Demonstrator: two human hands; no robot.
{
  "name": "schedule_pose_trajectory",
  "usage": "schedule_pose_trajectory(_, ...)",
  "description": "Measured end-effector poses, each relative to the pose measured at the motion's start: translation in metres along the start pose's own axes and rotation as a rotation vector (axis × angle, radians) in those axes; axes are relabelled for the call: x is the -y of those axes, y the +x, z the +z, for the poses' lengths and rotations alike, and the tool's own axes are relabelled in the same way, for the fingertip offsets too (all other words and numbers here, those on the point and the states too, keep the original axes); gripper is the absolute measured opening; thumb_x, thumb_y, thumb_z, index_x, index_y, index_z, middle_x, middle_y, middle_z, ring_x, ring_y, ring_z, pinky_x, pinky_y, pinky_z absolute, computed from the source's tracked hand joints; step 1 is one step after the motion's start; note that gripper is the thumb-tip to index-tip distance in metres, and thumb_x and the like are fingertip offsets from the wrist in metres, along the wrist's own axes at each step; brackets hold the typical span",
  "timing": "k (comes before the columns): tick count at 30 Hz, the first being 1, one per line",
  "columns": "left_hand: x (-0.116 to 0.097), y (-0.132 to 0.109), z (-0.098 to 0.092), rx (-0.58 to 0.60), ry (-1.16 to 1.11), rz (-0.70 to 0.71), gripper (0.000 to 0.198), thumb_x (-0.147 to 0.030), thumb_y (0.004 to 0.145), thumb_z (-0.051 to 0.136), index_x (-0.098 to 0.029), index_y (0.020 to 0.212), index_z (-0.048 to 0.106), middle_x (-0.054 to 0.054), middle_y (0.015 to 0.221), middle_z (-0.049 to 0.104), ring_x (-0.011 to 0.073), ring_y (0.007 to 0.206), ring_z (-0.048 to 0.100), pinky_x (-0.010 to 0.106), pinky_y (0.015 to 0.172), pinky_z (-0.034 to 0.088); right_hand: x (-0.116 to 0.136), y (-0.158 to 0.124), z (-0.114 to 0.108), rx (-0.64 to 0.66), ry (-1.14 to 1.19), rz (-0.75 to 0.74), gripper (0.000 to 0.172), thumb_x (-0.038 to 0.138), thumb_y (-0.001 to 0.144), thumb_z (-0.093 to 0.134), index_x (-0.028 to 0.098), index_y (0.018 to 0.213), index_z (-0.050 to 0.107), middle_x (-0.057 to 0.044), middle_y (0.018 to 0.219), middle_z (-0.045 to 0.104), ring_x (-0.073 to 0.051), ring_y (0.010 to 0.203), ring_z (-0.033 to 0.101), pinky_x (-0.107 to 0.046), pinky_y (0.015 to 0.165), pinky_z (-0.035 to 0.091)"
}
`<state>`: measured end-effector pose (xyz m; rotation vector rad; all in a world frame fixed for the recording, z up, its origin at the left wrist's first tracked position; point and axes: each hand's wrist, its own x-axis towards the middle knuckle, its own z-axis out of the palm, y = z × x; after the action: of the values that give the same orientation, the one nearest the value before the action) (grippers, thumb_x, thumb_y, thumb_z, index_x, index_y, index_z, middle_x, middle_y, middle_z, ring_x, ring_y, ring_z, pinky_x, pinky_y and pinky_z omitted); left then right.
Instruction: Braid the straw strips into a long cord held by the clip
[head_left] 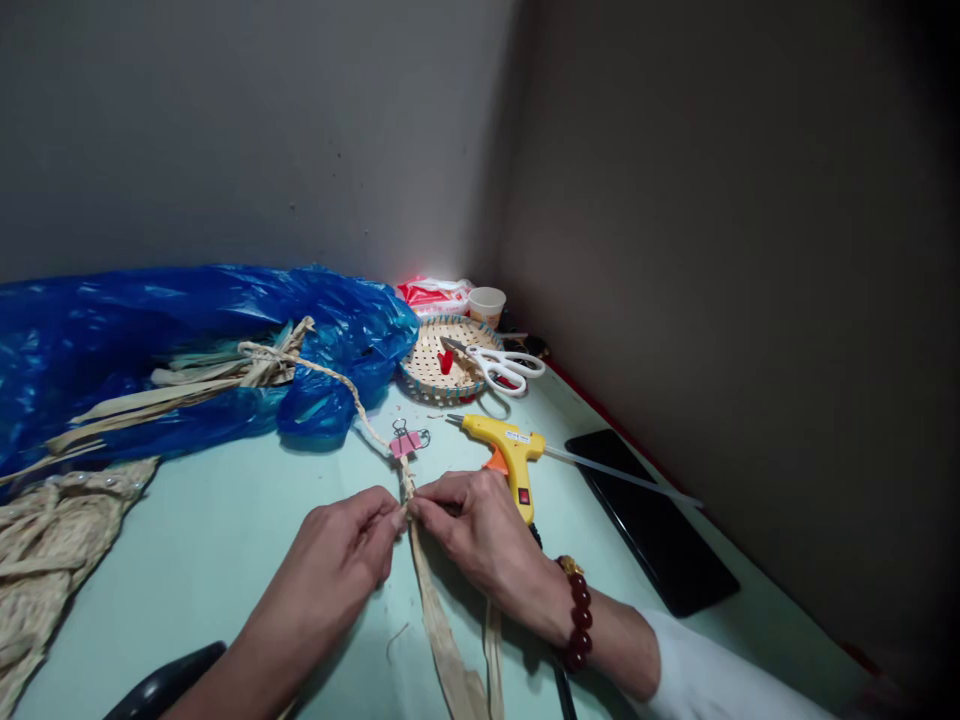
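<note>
A pale braid of dried husk strips (352, 392) runs from the blue bag down to a pink binder clip (406, 444) clamped on it. Just below the clip, my left hand (341, 555) pinches the braid from the left. My right hand (487, 535), with a dark red bead bracelet on its wrist, pinches it from the right, fingertips nearly meeting those of the left. Loose flat husk strips (442, 640) hang from under my fingers toward the front edge. The exact strands between the fingertips are hidden.
Right of my hands lie a yellow glue gun (510, 445) and a black tablet-like slab (652, 520). Behind are white-handled scissors (510, 368) on a woven basket (427, 385), and a paper cup (487, 303). A blue plastic bag (187, 300) and a woven husk piece (52, 560) are left.
</note>
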<state>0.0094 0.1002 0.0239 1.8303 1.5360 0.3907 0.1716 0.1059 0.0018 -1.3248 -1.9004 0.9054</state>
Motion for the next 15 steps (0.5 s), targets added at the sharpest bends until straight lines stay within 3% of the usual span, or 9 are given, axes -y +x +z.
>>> schedule_pose_trajectory(4,0.0,-0.007,0.017,-0.049,-0.065,0.015,0.032,-0.035,0.09,0.038,-0.023,0.061,0.045,-0.004,0.052,0.053,0.0143,0.049,0.051,0.024,0.05,0.038,-0.002,0.0,0.0,0.059,0.197,0.061,0.032,0.019,0.087,0.05,0.014,0.057,0.057,0.003,0.051,0.048,-0.008,0.05,0.038,-0.023,0.05,0.025)
schedule_pose_trajectory(10,0.009,-0.016,0.045,-0.282,0.413,0.372,0.028,-0.015,0.091,0.033,-0.02,0.078,0.057,0.002,0.063,0.067,0.0212,0.052,0.065,0.031,0.05,0.045,-0.005,0.002,0.0,0.153,0.494,0.154,0.036,0.021,0.084,0.051,0.016,0.052,0.037,0.005,0.053,0.032,-0.008,0.053,0.027,-0.024,0.049,0.019)
schedule_pose_trajectory(13,0.012,-0.016,0.048,-0.268,0.582,0.418,0.031,-0.009,0.088,0.032,-0.018,0.083,0.061,0.005,0.064,0.068,0.0245,0.05,0.066,0.034,0.046,0.044,-0.004,0.003,0.002,0.156,0.556,0.189,0.034,0.02,0.08,0.054,0.016,0.052,0.038,0.005,0.055,0.029,-0.008,0.055,0.025,-0.024,0.05,0.019)
schedule_pose_trajectory(15,0.009,-0.016,0.044,-0.182,0.605,0.399,0.032,-0.012,0.089,0.032,-0.017,0.084,0.063,0.007,0.067,0.069,0.0255,0.054,0.067,0.035,0.048,0.045,-0.003,0.003,0.002,0.154,0.584,0.228,0.029,0.02,0.078,0.056,0.015,0.053,0.044,0.005,0.055,0.034,-0.008,0.054,0.027,-0.023,0.05,0.021)
